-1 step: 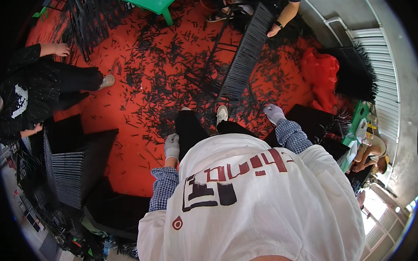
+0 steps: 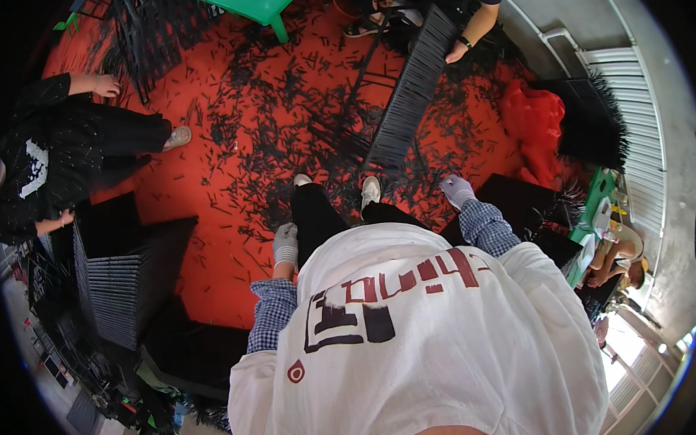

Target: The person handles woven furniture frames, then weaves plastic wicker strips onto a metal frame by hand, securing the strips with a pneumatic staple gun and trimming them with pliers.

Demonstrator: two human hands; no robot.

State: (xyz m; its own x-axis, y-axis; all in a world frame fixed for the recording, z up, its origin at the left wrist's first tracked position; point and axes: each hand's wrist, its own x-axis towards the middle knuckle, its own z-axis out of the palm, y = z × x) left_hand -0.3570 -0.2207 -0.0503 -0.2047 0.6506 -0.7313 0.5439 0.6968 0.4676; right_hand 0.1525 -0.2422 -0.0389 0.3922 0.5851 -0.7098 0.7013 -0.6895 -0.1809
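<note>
My left hand point(image 2: 286, 243), in a pale grey knit glove, hangs beside my left thigh, fingers curled in and nothing showing in them. On the other side, my right hand point(image 2: 458, 191), also gloved, is held out from my hip above the floor; its fingers look bent and hold nothing I can see. Blue checked sleeves cover both forearms. In front of my shoes stands a black frame wrapped in strips point(image 2: 411, 89), apart from my hands. A co-worker's hands point(image 2: 456, 51) grip its far end. Dark panels point(image 2: 513, 204) lie nearest my right hand.
Short black strips point(image 2: 275, 123) litter the red floor point(image 2: 209, 251). At left stand a co-worker point(image 2: 51, 146) and stacked black panels point(image 2: 111, 294). A green table point(image 2: 252, 1) is at the far side. Red sheeting point(image 2: 531, 124) lies at right, near another seated person point(image 2: 623, 254).
My left shoe has shifted slightly left and shows more. The strip-wrapped frame and the hand on it have moved very slightly right. My hands stay where they were.
</note>
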